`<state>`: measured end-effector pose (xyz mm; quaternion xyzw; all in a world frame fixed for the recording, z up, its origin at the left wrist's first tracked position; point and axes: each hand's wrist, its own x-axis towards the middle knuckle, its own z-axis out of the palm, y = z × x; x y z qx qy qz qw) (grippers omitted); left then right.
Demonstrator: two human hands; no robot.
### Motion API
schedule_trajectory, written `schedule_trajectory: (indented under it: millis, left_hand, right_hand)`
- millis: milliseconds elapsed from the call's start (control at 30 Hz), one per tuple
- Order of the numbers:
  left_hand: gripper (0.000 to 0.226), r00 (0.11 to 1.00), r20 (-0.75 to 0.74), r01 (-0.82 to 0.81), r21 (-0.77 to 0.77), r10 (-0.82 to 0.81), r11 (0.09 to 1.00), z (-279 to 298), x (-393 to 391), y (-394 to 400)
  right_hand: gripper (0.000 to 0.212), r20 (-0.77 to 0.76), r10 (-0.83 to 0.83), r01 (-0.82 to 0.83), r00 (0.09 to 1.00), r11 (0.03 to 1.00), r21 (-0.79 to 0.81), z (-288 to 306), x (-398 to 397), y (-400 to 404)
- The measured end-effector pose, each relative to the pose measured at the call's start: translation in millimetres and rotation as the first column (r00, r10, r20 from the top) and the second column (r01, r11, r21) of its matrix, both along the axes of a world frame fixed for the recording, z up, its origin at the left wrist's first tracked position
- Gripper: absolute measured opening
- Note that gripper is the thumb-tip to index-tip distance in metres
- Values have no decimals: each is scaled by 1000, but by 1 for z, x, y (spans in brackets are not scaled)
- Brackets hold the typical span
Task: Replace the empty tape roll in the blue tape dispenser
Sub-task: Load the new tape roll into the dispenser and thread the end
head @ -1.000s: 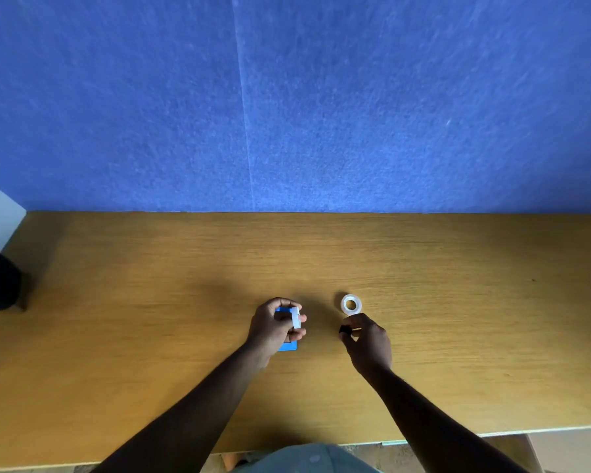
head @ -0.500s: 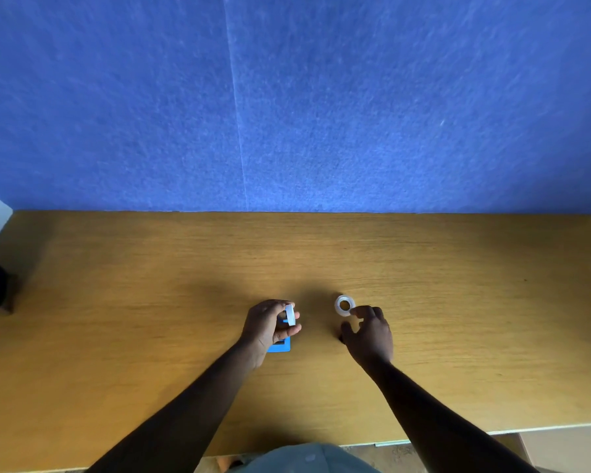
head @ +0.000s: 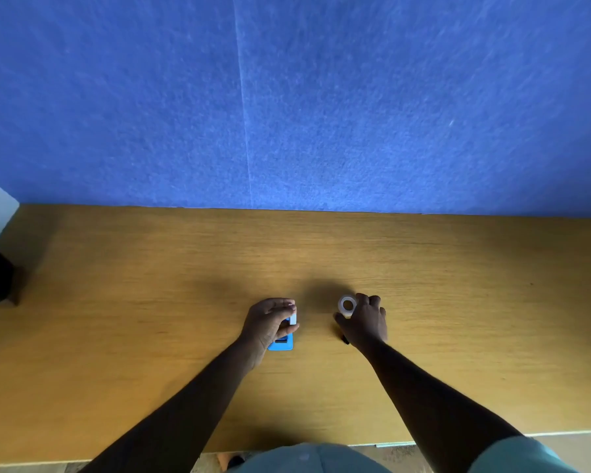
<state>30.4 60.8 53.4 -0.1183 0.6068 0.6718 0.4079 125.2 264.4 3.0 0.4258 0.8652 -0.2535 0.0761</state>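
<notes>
Left hand (head: 268, 322) pinches one white ring (head: 292, 319); right hand (head: 365, 320) grips one tape roll (head: 347, 304).

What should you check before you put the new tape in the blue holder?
1. New tape roll gripped: ok, the right hand has fingers on it, though whether it is lifted off the table cannot be told.
2. Blue tape dispenser steady: ok, it lies under the left hand.
3. Old white roll taken out: ok, it appears pinched in the left fingers, above the dispenser.
4. Left hand free to help: not ok, it holds the old roll.
5. Small black part by the right wrist ready: cannot tell what it is.
</notes>
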Motion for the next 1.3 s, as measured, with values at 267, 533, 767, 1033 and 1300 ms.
schedule_trajectory:
  millis: [267,533,767,1033,1300]
  left_hand:
    - [26,892,-345,197,-286,-293,938,-4,11,6]
    - [40,492,-574,316,-583,-655,748,-23,20,39]
    - [51,320,-516,249,-763,-795,596,-47,24,64]
    - [52,193,-534,191,-803,-823,565,-63,29,64]
    - [56,155,-562,134,-803,-813,581,-62,58,73]
  right_hand:
    - [61,19,27,-27,999,1000,9,1,-1,0]
    - [62,33,41,-41,999,999,1,0,-3,3]
    - [71,13,100,-100,995,995,-28,-6,2,14]
    - [77,-23,151,-152,988,987,-59,-9,13,24]
    - [60,-70,147,-155,987,980,-124,-5,14,36]
